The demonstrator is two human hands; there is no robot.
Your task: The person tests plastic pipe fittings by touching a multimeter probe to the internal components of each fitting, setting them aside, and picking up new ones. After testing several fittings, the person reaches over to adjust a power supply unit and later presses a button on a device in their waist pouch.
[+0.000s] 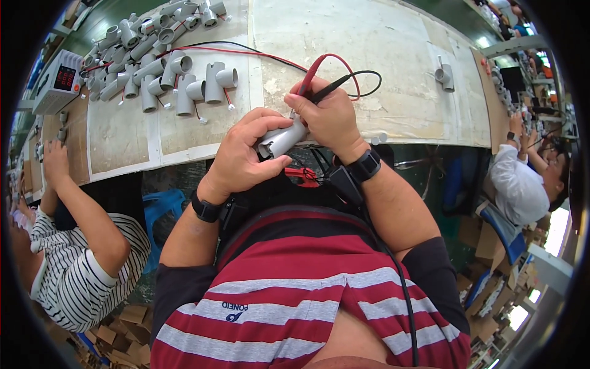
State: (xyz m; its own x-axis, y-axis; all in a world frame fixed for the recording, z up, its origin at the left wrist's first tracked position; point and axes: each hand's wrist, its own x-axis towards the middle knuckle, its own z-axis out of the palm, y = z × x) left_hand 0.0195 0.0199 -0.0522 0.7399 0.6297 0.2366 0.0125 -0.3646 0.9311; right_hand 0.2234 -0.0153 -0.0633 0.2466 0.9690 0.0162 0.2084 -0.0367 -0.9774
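Near the table's front edge, my left hand (246,147) is closed around a grey plastic tube housing (281,142), whose open end faces down and to the left. My right hand (335,120) grips a red test probe (311,75) and a black test probe (327,89) together. Their tips point down at the housing's upper end, where my fingers hide the exact contact. Red and black leads (246,50) loop from the probes and run left across the table toward the pile of housings.
Many similar grey housings (147,61), some with short wires and white plugs, lie heaped at the far left. Beside them stands a white power supply box (58,83) with a red display. One housing (445,77) sits at the right. Co-workers sit on both sides; a blue stool (163,209) is at left.
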